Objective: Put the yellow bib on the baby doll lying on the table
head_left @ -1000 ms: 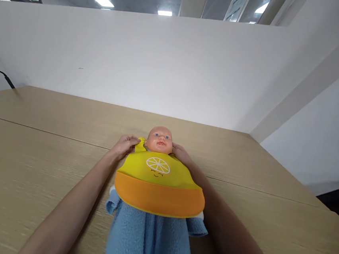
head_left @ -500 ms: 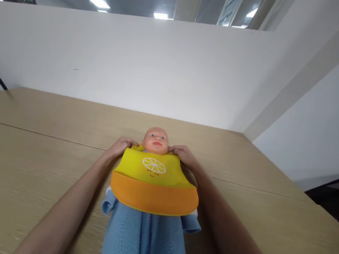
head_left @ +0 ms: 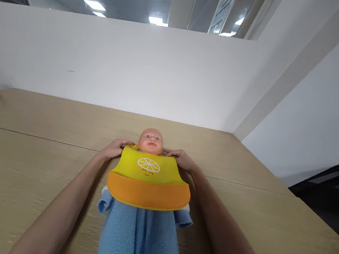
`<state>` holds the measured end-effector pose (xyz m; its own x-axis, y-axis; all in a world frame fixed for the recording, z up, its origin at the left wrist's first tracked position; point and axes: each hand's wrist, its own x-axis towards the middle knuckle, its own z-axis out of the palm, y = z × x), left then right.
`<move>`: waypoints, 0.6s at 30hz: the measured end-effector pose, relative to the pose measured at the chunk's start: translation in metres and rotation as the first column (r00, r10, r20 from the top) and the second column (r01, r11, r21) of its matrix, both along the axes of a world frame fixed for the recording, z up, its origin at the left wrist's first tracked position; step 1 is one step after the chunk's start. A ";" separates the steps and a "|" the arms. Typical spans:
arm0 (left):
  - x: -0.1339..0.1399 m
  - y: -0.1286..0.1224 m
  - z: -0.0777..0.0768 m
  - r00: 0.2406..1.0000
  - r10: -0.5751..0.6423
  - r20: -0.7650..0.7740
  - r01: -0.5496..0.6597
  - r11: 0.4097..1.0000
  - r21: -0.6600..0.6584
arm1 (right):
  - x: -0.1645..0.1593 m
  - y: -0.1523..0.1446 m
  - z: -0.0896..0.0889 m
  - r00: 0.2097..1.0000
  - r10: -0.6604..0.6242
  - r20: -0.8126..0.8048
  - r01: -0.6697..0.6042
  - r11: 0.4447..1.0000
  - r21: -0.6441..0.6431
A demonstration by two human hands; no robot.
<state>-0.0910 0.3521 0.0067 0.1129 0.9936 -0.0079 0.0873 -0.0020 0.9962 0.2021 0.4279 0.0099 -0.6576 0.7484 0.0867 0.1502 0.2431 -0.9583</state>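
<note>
The left hand (head_left: 113,149) rests at the doll's near-side shoulder, its fingers curled together over the upper left corner of the yellow bib (head_left: 148,173), where the neck strap begins; the grip looks closed on that corner, though the fingertips themselves are tucked out of sight against the doll's neck. The right hand (head_left: 181,159) mirrors it on the other side, fingers folded onto the bib's upper right corner, just beside the doll's cheek. Between the two hands lies the baby doll (head_left: 150,141), on its back, head pointing away from the person and face turned up. The bib spreads from between the hands down toward the person, lying flat on the doll's chest, with a white citrus-slice drawing near the top and an orange catch pocket (head_left: 148,193) along its lower edge. Below the pocket, nearer the person than either hand, the doll's body shows in a blue fleece suit (head_left: 141,236), its sleeves sticking out on both sides. Everything lies on a light wooden table (head_left: 28,161), with a white partition wall (head_left: 118,66) beyond the hands.
</note>
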 end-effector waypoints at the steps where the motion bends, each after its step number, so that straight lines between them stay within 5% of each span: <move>1: -0.001 0.001 -0.001 1.000 0.006 -0.020 -0.006 1.000 0.017 | -0.001 -0.001 0.000 1.000 0.010 -0.016 -0.010 1.000 -0.013; 18: 0.010 -0.007 0.003 0.986 0.162 -0.033 -0.162 0.987 0.003 | -0.005 0.001 -0.017 0.977 -0.191 -0.099 0.171 0.968 -0.184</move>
